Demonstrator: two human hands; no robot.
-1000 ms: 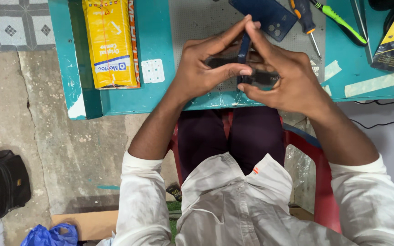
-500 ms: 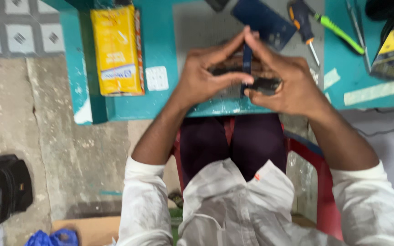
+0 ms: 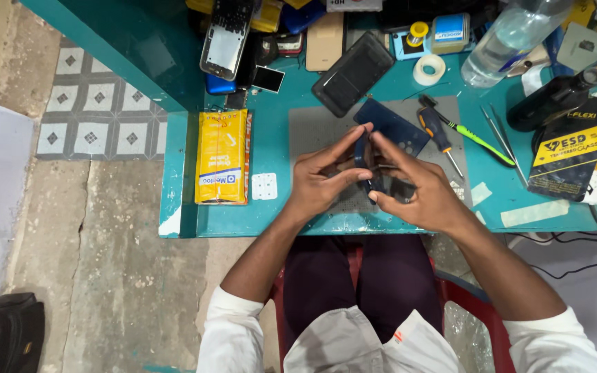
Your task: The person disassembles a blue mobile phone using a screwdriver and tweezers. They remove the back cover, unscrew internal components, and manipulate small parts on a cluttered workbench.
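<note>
Both hands meet over the grey work mat (image 3: 312,124) on a teal bench (image 3: 278,214). My left hand (image 3: 323,179) and my right hand (image 3: 412,190) together grip a small dark phone part (image 3: 362,155), held on edge between the fingertips. Another dark piece (image 3: 401,188) lies under my right palm, mostly hidden. A dark blue phone back (image 3: 392,124) rests on the mat just beyond my fingers.
A yellow packet (image 3: 222,157) and a small white card (image 3: 264,186) lie left of the mat. Screwdrivers (image 3: 443,138), tweezers (image 3: 497,131), a tape roll (image 3: 429,69), a plastic bottle (image 3: 502,41), phones (image 3: 352,72) and a black pouch (image 3: 568,148) crowd the bench. A black bag (image 3: 5,335) sits on the floor.
The view has tilted up to show more of the bench's far side. My hands stay together on the dark part, with fingers shifted slightly.
</note>
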